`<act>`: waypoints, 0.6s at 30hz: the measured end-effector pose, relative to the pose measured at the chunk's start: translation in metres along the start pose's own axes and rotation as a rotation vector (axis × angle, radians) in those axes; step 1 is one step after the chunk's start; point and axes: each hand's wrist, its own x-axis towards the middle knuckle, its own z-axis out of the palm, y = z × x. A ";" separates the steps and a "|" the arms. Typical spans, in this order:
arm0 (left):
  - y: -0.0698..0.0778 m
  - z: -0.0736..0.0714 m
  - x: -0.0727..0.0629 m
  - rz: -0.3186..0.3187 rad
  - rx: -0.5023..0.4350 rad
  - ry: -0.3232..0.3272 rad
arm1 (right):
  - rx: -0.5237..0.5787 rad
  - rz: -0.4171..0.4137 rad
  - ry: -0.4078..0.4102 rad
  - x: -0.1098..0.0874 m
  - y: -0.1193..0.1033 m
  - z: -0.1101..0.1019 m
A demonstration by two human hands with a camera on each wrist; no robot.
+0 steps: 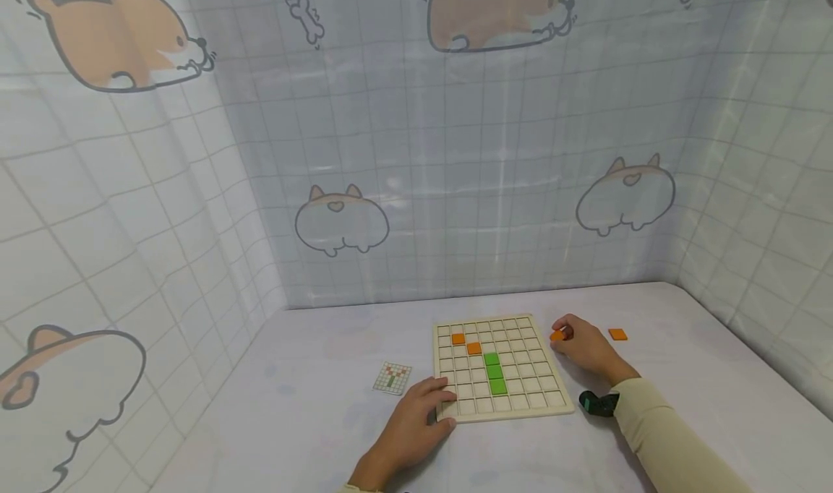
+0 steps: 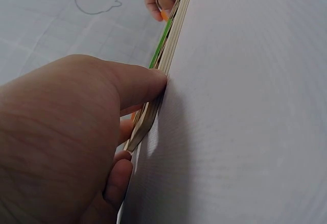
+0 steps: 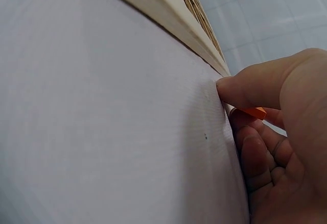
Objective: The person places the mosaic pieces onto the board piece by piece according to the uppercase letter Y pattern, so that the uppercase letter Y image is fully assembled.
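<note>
A square wooden grid board [image 1: 527, 377] lies on the table. Set in its cells are two orange tiles [image 1: 473, 348] in a diagonal and a column of several green tiles [image 1: 494, 371]. My left hand [image 1: 416, 421] holds the board's near left corner, thumb [image 2: 148, 81] against the front edge and fingers over the left side. Just off the board's right edge, my right hand [image 1: 586, 345] pinches an orange tile [image 3: 256, 113] between thumb and fingers, low over the table. Part of that tile is hidden by the fingers.
Left of the board lies a small pattern card [image 1: 392, 378] with a printed grid. Another loose orange tile [image 1: 617, 334] sits on the white table [image 1: 312, 406], to the right of my right hand. Sheets with printed dogs [image 1: 341, 222] hang behind and at both sides.
</note>
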 end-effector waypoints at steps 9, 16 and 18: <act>0.000 0.000 0.000 -0.007 0.003 -0.004 | -0.005 -0.039 0.016 -0.003 -0.001 -0.001; 0.001 -0.001 0.000 -0.013 -0.005 -0.011 | -0.005 -0.050 0.028 -0.004 -0.001 -0.001; 0.001 -0.001 0.000 -0.014 -0.008 -0.012 | -0.004 -0.049 0.031 -0.004 -0.001 -0.001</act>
